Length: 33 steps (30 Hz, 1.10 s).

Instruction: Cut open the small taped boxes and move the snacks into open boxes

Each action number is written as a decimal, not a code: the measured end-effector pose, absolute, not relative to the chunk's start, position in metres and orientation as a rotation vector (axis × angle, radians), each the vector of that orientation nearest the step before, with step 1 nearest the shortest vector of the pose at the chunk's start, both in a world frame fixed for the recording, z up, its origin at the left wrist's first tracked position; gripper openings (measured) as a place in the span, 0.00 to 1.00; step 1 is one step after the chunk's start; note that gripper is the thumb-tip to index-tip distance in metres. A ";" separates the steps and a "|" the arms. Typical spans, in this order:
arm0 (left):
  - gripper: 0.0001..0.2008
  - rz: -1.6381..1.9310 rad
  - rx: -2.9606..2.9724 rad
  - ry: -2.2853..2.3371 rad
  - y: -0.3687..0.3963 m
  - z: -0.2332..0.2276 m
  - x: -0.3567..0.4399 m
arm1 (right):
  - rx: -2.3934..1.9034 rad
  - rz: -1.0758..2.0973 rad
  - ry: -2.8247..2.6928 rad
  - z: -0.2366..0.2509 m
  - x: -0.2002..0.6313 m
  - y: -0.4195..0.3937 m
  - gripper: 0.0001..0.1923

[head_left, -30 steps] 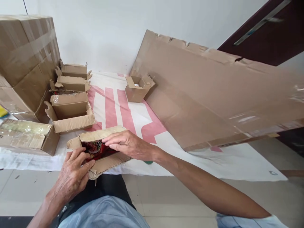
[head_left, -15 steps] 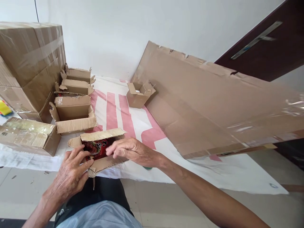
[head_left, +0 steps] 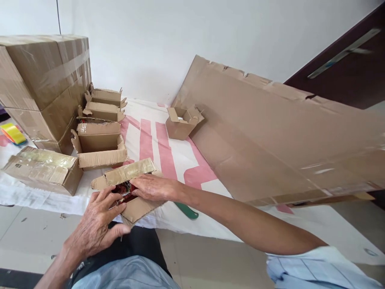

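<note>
An open cardboard box (head_left: 141, 208) lies near the table's front edge, its flaps raised, with a shiny red printed packet (head_left: 123, 188) inside. My left hand (head_left: 99, 216) rests at the box's left end. Its fingers reach over the edge to the packet, and the thumb stretches out along the outside of the front flap. From the right, my right hand (head_left: 153, 187) lies flat with fingers extended into the opening, pressing on the packet; some fingertips are hidden. Behind my right forearm a green handle-like object (head_left: 187, 210) shows in part on the cloth.
Left of the box sits a taped closed carton (head_left: 45, 170). Several open small boxes (head_left: 102, 156) line up beside a big carton stack (head_left: 60, 76). A yellow tape roll (head_left: 13, 133) is far left. Another small box (head_left: 180, 128) touches a large leaning cardboard sheet (head_left: 255, 140).
My right hand has lowered from above the packet into the box. The box has turned slightly, and my left thumb has spread outward. The view has shifted, uncovering more of the green object.
</note>
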<state>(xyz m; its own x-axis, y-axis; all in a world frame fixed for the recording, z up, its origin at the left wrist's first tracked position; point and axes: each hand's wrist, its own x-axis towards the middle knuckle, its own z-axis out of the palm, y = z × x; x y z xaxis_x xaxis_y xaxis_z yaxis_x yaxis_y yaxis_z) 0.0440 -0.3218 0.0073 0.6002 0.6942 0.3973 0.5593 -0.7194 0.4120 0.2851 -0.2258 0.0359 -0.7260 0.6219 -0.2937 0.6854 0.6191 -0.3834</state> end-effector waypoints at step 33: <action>0.18 0.685 2.494 1.293 -0.292 -0.007 0.034 | 0.885 -0.009 2.786 -0.008 0.262 -0.208 0.11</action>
<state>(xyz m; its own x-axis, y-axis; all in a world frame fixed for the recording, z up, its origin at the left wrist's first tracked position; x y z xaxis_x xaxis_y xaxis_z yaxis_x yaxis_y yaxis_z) 0.0342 -0.2924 -0.0066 0.4958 0.8180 0.2915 0.7010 -0.5752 0.4217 0.2621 -0.2078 -0.0076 -0.7951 0.5696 -0.2083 0.5709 0.8188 0.0599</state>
